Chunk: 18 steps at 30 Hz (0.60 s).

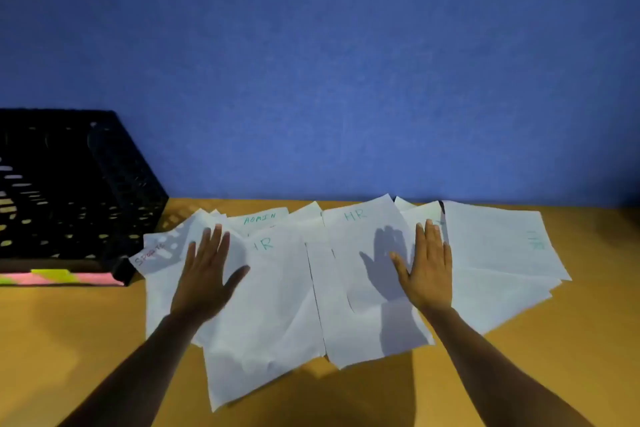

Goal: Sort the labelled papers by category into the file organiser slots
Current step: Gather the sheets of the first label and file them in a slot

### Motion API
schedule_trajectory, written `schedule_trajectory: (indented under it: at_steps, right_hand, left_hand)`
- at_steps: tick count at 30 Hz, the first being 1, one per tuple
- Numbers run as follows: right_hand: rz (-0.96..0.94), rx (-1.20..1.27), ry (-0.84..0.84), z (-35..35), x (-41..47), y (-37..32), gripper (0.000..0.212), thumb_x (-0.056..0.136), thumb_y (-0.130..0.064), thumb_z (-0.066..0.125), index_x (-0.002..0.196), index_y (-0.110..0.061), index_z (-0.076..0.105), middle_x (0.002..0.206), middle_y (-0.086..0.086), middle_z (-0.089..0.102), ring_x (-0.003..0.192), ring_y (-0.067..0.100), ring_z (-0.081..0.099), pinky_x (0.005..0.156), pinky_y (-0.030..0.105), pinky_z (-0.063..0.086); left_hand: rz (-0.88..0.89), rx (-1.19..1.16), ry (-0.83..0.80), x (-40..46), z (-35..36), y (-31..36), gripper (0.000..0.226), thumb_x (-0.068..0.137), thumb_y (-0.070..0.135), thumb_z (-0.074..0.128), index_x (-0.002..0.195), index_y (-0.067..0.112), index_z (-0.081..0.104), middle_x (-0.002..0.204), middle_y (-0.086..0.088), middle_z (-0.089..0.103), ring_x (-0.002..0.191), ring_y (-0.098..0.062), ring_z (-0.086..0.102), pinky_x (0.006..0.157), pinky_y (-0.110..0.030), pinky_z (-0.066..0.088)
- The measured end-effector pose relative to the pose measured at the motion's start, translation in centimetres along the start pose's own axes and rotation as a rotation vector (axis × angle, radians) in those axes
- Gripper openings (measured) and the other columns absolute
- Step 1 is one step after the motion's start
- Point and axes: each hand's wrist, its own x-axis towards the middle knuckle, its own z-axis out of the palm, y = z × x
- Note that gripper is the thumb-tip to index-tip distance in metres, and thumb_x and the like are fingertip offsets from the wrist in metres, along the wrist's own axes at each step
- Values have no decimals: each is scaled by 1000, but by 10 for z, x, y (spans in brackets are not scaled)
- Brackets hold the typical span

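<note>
Several white labelled papers (277, 305) lie spread and overlapping across the wooden table (69, 340). Readable labels are "HR" on a middle sheet (356, 246), "HR" on the far right sheet (502, 239), "ADMIN" on a sheet at the back (263, 218) and "SPORTS" on the leftmost sheet (156, 253). My left hand (206, 274) rests flat, fingers spread, on the left sheets. My right hand (427, 267) lies flat with fingers together on the right side of the spread. Neither hand holds anything. The black mesh file organiser (76, 191) stands at the back left.
A blue wall (311, 63) rises directly behind the table. Pink and yellow-green labels (59, 277) show along the organiser's bottom front edge. Bare tabletop extends at the left front and right front of the papers.
</note>
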Motion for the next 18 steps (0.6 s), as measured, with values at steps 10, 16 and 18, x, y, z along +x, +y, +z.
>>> schedule_trajectory:
  at_steps: [10,16,18]
  right_hand:
    - [315,55,-294,33,-36,29,77,91,-57,51,149,-9,33,161,20,19,146,37,23,114,47,33]
    - [496,328,-113,38,-28,29,35,89,-28,68,119,-10,66,123,17,66,111,39,61,92,42,51]
    - [525,391,-59,39,-28,32,20,89,-10,65,108,-8,73,112,15,73,102,36,67,87,30,49]
  left_hand:
    - [-23,-100,-312,-81,79,10,108,73,86,25,153,17,4,157,3,-13,150,-20,-4,117,-35,-4]
    - [11,-38,-329,-94,86,38,110,73,86,25,141,2,43,148,-23,39,136,-43,38,107,-57,31]
    - [-8,-29,-347,-93,87,45,104,79,82,21,128,-2,58,134,-25,55,122,-46,53,94,-62,43]
